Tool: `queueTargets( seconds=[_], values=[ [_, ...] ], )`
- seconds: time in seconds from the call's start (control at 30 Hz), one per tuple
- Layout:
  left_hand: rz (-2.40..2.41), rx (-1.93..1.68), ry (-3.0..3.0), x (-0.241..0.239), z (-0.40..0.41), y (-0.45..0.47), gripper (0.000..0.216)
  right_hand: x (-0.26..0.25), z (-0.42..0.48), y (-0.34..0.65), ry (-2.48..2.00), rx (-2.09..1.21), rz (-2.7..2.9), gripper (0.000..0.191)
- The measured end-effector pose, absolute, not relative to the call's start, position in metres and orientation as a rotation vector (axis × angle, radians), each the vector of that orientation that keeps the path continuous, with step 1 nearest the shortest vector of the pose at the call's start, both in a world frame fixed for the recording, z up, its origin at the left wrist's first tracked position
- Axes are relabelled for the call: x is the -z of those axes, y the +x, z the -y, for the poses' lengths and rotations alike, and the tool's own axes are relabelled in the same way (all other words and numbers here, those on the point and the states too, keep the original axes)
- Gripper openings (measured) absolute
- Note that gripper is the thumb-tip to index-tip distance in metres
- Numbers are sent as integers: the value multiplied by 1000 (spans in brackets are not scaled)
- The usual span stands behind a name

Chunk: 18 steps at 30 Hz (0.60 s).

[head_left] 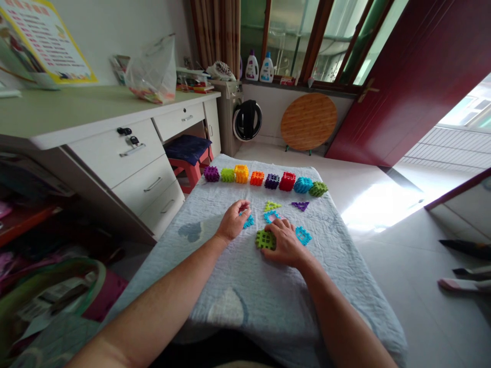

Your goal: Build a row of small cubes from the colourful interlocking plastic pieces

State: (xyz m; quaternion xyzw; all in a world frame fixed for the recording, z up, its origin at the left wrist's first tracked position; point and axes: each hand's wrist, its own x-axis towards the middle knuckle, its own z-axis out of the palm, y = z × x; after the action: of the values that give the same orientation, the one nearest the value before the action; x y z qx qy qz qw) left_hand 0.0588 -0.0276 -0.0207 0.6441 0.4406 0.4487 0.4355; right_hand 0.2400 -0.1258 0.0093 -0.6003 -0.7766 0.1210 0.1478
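My left hand (231, 223) is over the cloth-covered table with its fingers loosely curved. Just under its thumb side lies a blue interlocking plastic piece (249, 221), partly hidden by the hand. My right hand (287, 243) grips a green square interlocking piece (264, 239) with a grid of holes, thumb on the near edge and fingers on the far one. Beyond its fingers rests a blue open-frame piece (271, 216), and to its right another blue piece (303, 236). Farther back lie a lime triangle (272, 206) and a purple triangle (300, 206).
A row of assembled blocks, among them a yellow block (241, 174) and a red block (287, 181), stands along the table's far edge. A white drawer desk (130, 153) is on the left, with a stool (188, 149) beneath. A round wooden board (309, 121) leans at the back.
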Motion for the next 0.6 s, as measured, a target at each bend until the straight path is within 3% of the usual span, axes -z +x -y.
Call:
queueTargets(
  seconds=[0.2, 0.6],
  values=[
    [-1107, -1121, 1639, 20, 27, 59, 27, -13, 128, 237, -1726, -297, 2324, 56],
    [-1109, -1121, 1633, 21, 26, 58, 28, -28, 123, 225, -1800, -140, 2475, 43]
  ],
)
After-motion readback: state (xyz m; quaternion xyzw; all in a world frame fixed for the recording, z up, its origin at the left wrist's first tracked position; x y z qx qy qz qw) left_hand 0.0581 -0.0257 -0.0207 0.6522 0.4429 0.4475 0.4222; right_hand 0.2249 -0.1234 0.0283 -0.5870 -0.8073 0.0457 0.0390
